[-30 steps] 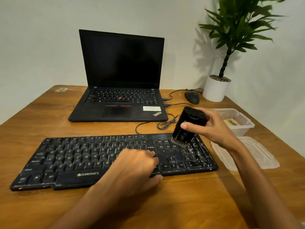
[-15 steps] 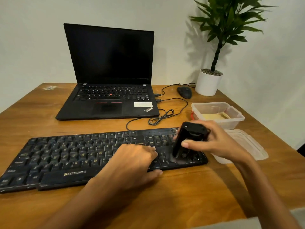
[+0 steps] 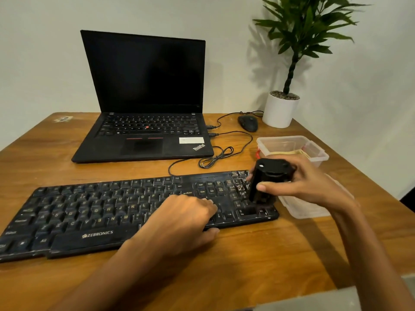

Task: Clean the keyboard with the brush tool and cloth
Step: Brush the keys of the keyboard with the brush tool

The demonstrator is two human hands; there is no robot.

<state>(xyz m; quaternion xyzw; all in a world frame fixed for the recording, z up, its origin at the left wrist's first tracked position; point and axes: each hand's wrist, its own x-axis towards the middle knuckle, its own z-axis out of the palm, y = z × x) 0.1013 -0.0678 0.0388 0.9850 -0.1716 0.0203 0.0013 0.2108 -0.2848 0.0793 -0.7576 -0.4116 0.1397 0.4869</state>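
Note:
A black Zebronics keyboard [image 3: 94,209] lies across the wooden table [image 3: 247,254]. My right hand [image 3: 307,185] grips the black brush tool [image 3: 267,180] and holds it upright with its lower end on the number pad at the keyboard's right end. My left hand [image 3: 182,221] rests on the keyboard's front edge near the arrow keys, fingers on the keys and thumb against the front rim. A yellowish cloth [image 3: 289,152] lies inside a clear plastic box [image 3: 314,151] behind my right hand.
An open black laptop [image 3: 146,97] stands behind the keyboard, cables [image 3: 220,158] coiled at its right. A black mouse [image 3: 248,123] and a white potted plant [image 3: 280,111] sit at the back right. A clear lid [image 3: 307,208] lies right of the keyboard.
The brush tool came down from above the number pad onto its keys and now stands more upright. The view shifted left and down. My left hand has stayed on the keyboard.

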